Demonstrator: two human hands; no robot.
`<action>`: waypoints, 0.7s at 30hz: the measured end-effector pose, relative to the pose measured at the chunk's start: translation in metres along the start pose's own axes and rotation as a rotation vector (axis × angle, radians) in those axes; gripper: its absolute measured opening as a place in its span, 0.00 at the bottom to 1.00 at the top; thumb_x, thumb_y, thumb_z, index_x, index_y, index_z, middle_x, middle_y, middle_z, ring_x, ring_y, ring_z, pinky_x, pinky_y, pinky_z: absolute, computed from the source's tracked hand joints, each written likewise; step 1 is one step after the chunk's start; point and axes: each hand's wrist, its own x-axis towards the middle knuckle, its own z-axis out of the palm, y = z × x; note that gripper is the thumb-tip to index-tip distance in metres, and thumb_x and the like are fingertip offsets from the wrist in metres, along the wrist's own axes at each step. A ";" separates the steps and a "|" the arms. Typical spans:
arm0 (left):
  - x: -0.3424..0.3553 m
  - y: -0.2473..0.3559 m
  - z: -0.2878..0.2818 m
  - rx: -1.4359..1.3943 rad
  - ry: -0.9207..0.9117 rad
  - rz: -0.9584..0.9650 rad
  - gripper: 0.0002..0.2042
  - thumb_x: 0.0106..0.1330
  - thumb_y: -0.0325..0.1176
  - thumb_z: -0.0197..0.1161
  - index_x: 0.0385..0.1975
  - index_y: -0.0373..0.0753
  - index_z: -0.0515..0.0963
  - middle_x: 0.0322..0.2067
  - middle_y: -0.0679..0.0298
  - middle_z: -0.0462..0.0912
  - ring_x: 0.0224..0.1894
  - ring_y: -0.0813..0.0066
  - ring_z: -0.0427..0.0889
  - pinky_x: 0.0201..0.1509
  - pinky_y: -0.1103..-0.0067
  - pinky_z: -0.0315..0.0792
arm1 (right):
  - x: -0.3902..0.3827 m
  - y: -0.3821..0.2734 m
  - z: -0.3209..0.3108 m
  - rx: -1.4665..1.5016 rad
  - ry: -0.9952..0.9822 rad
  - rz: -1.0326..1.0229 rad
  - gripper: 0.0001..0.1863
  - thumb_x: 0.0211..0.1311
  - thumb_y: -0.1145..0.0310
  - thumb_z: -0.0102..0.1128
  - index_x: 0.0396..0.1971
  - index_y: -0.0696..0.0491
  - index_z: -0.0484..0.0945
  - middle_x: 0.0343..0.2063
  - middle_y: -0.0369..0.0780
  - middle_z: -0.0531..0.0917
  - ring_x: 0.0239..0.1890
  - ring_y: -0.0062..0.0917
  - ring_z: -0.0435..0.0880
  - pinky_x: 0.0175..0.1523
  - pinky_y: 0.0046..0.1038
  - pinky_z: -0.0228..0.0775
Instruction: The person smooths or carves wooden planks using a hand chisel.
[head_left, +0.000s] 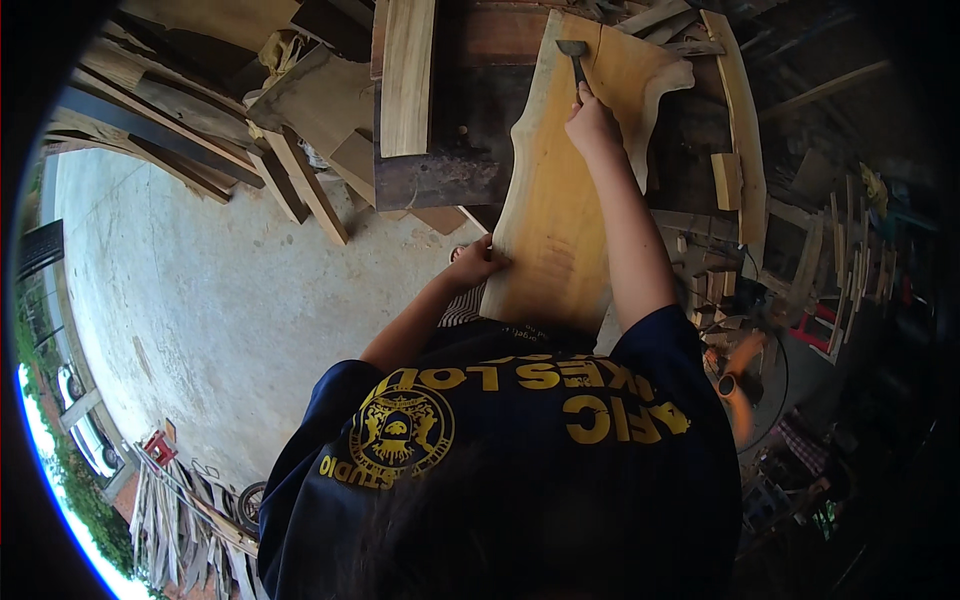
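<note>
A long live-edge wooden slab point(560, 190) stretches away from my body, with wavy pale edges and a yellow-brown face. Over its far end, my right hand point(594, 125) is closed round the handle of a scraper point(573, 48). The scraper's short, wide grey blade lies near a dark crack in the wood; whether it touches the surface is hard to tell. At the slab's near left edge, my left hand point(478, 262) grips the rim, its fingertips partly hidden. Reddish marks show on the near face of the slab.
A dark wooden bench point(440, 180) supports a pale plank point(408, 80) left of the slab. Stacked boards point(170, 110) lean at the far left above the concrete floor point(200, 270). A curved board point(740, 130), wood offcuts point(715, 285) and an orange fan point(738, 385) are on the right.
</note>
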 end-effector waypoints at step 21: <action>0.001 0.011 0.014 0.081 0.040 -0.023 0.18 0.63 0.30 0.58 0.50 0.30 0.67 0.41 0.61 0.77 0.45 0.76 0.75 0.50 0.78 0.70 | 0.037 -0.032 -0.003 -0.092 -0.090 0.038 0.31 0.59 0.69 0.45 0.65 0.46 0.55 0.50 0.47 0.76 0.51 0.38 0.77 0.54 0.37 0.70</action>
